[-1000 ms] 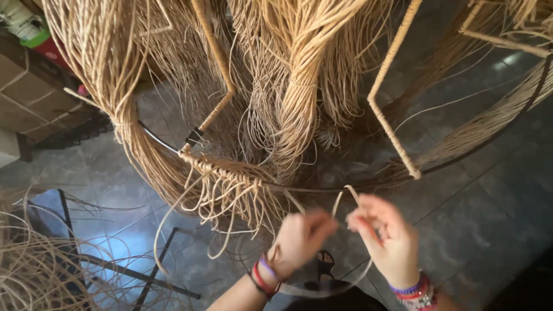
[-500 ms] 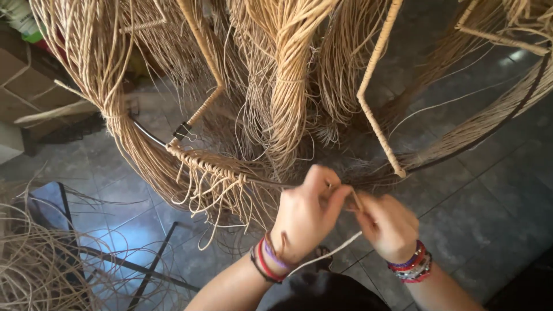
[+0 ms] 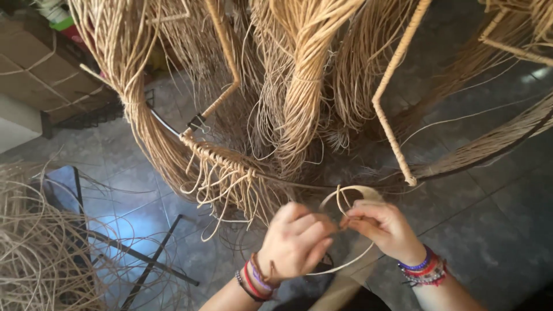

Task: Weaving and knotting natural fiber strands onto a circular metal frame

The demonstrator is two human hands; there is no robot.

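Tan straw-like strands fill almost the whole view. Closest to the camera, the left hand (image 3: 296, 242) is curled shut, with its fingers pinching a thin tan strand (image 3: 345, 196). Red, purple and dark bands sit on that wrist. Just beside it, the right hand (image 3: 385, 227) is also curled, and its fingertips pinch the same strand where the two hands almost touch. The right wrist wears bright bead bracelets (image 3: 425, 270). The strand makes a round loop just above the hands, and a longer bit curves down below them.

A little farther away is a dark metal hoop (image 3: 299, 183). The loop sits right by it. On the left part of the hoop there is a row of tan knots (image 3: 222, 161), with loose ends hanging down from them. A small black clip (image 3: 196, 122) holds the hoop where the knots begin.

Two bent rods wrapped in tan cord (image 3: 391, 126) rise from the hoop. Behind them hang thick bundles of strands (image 3: 308, 86), tied in bunches.

On the left, near the floor, lies a messy heap of loose strands (image 3: 34, 247) over a black metal stand (image 3: 138, 259). The floor (image 3: 489, 219) has dark grey tiles. Far off at the top left is a brown cardboard box (image 3: 40, 75); I cannot tell what is in it.
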